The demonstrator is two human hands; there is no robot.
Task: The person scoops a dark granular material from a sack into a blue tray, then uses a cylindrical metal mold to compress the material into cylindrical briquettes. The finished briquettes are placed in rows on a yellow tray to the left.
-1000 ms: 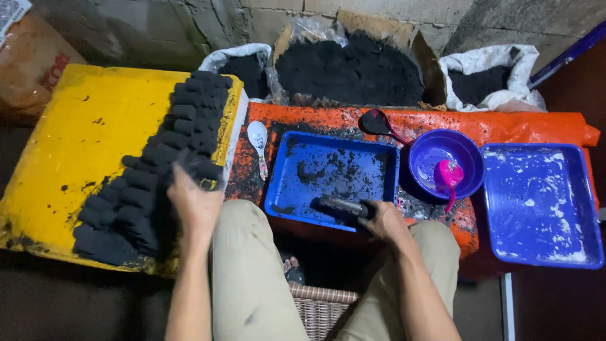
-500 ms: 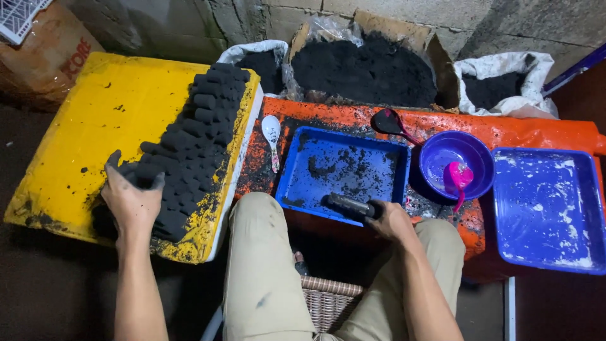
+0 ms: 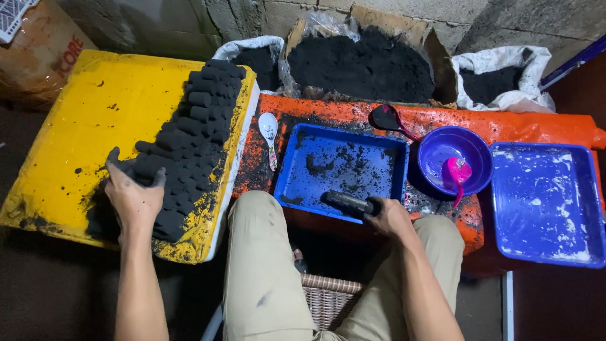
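My left hand (image 3: 134,199) rests fingers-down on a black briquette (image 3: 140,170) at the near left end of the rows of black briquettes (image 3: 192,123) laid on a yellow board (image 3: 69,126). My right hand (image 3: 390,218) grips a dark metal tube (image 3: 347,203) lying over the near edge of a blue tray (image 3: 303,196) dusted with black powder. Both hands are smeared black.
An orange sheet (image 3: 517,129) covers the table. On it lie a white spoon (image 3: 269,136), a dark scoop (image 3: 386,119), a purple bowl (image 3: 442,148) with a pink scoop (image 3: 457,173), and a second blue tray (image 3: 546,202). Bags of black powder (image 3: 360,63) stand behind. A wicker basket (image 3: 328,303) sits between my knees.
My left hand swung from the middle of the briquette pile out to its near left end and settled there. The right hand stayed on the tube.
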